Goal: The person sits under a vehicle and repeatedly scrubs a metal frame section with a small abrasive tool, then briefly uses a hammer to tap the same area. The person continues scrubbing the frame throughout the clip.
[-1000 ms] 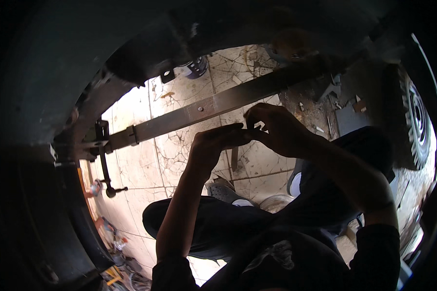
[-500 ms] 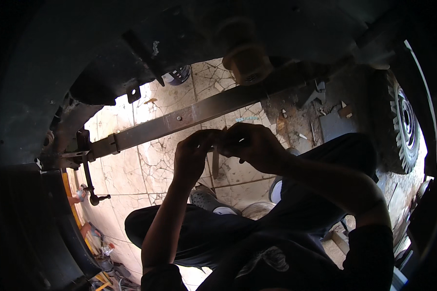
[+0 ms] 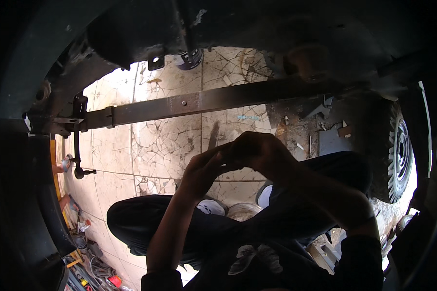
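My left hand (image 3: 201,172) and my right hand (image 3: 258,151) are brought together in front of me, above the tiled floor, both dark against the light. Their fingers are closed and meet. A thin flat dark strip (image 3: 213,135) sticks up beside the fingertips, seemingly held between the hands; its lower end is hidden and its kind cannot be made out. Just beyond the hands, a long rectangular metal beam (image 3: 155,107) with a small round bolt runs across, apart from them.
Dark vehicle bodywork (image 3: 131,29) arches over me. A toothed-tread wheel (image 3: 400,150) stands at right. A rod with a joint end (image 3: 78,165) hangs at left. Beyond the beam is a tin (image 3: 187,59). Debris (image 3: 325,109) lies right; tools and cables (image 3: 97,266) lower left. Another person's feet (image 3: 65,164) show.
My view has shifted, so the beam looks more level. Both hands have turned; the strip that pointed down below them now points up and away. My fingers are closer together.
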Available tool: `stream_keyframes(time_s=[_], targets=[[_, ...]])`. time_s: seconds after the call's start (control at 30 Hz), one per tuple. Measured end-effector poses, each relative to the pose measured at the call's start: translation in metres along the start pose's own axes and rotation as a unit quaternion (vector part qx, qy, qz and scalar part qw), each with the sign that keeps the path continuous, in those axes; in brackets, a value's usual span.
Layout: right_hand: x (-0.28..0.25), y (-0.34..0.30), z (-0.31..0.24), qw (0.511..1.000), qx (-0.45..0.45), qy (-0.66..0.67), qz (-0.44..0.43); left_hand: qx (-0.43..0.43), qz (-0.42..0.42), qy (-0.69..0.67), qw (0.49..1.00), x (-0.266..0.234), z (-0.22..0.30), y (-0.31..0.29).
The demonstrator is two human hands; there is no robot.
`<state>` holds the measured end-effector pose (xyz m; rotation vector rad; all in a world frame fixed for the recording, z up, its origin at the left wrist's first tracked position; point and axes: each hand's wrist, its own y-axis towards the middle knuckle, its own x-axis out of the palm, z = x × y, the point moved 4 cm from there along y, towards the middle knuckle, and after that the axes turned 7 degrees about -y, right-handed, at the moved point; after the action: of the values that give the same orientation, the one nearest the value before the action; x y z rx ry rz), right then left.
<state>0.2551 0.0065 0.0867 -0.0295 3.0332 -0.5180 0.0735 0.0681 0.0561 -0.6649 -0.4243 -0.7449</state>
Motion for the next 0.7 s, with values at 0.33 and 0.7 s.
stream_keyframes(time_s=[0.33, 0.7], targets=[[-0.001, 0.017, -0.013, 0.986, -0.043, -0.140, 0.078, 0.025, 0.091, 0.042, 0.995, -0.015, 0.004, 0.017], [-0.013, 0.026, -0.007, 0.993, -0.035, -0.114, 0.008, 0.022, 0.007, -0.013, 1.000, -0.006, 0.008, 0.011]])
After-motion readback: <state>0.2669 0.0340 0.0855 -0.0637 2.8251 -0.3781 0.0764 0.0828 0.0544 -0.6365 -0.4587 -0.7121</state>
